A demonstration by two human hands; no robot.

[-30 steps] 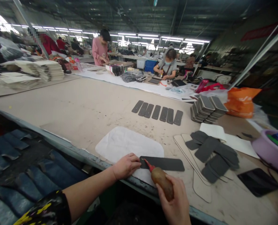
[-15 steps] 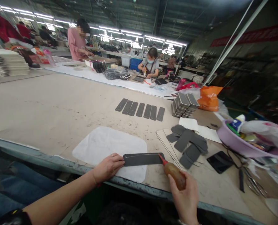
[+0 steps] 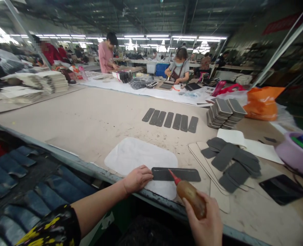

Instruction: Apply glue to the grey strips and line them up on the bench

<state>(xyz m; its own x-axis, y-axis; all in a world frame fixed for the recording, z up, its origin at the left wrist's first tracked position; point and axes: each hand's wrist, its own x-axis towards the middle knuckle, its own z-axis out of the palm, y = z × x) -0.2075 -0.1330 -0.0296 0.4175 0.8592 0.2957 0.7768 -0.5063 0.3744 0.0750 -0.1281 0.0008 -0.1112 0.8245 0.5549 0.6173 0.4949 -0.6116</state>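
Observation:
A long dark grey strip [image 3: 184, 175] with rounded corners lies near the table's front edge, partly over a white sheet [image 3: 141, 152]. A thin pale line runs along its far edge. My left hand [image 3: 139, 177] grips the strip's left end, fingers together. In my right hand [image 3: 207, 215] is a brownish glue bottle [image 3: 192, 198] with a red nozzle, tilted so that its tip is at the pale line, left of the strip's middle. To the right lies a loose pile of dark pieces [image 3: 225, 157] on pale panels [image 3: 202, 157].
Farther back lies a row of several dark strips [image 3: 169, 120]. Stacked pieces [image 3: 221, 112] stand beside an orange bag [image 3: 264, 102]. A black phone-like slab [image 3: 282, 189] and a purple basin [image 3: 294, 153] are at right. Co-workers [image 3: 178, 68] work across the table.
The nozzle has moved left along the strip's far edge, away from its right end. My left hand keeps its place on the strip. The camera view has turned left.

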